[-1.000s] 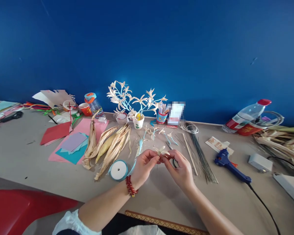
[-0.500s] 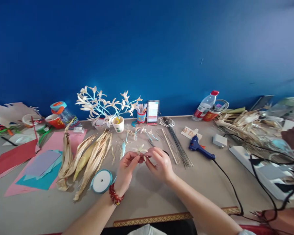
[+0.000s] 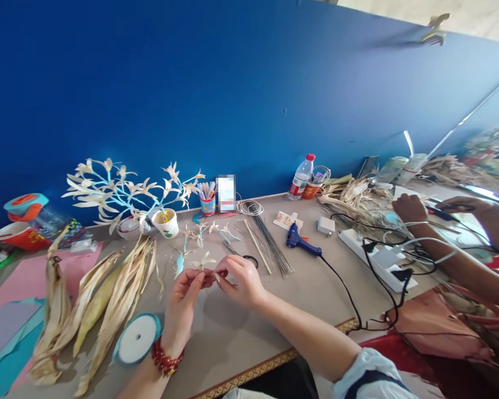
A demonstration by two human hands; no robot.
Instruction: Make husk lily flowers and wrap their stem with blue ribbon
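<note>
My left hand (image 3: 183,299) and my right hand (image 3: 240,281) meet over the table, both pinching a small pale husk flower (image 3: 204,260) between their fingertips. A red bead bracelet (image 3: 164,360) circles my left wrist. Dried corn husks (image 3: 103,293) lie to the left of my hands, with a roll of light blue ribbon (image 3: 136,338) beside my left forearm. More small husk flowers (image 3: 208,228) lie just beyond my hands.
A cup with a branch of husk flowers (image 3: 166,223), a pen cup (image 3: 208,205), thin sticks and wires (image 3: 270,246), a blue glue gun (image 3: 301,243), a water bottle (image 3: 301,176) and a power strip (image 3: 378,257) sit on the table. Another person's hands (image 3: 411,209) work at the right.
The view has swung to the right, showing more of the table's right end and another person's arms. My hands stay together on the small flower.
</note>
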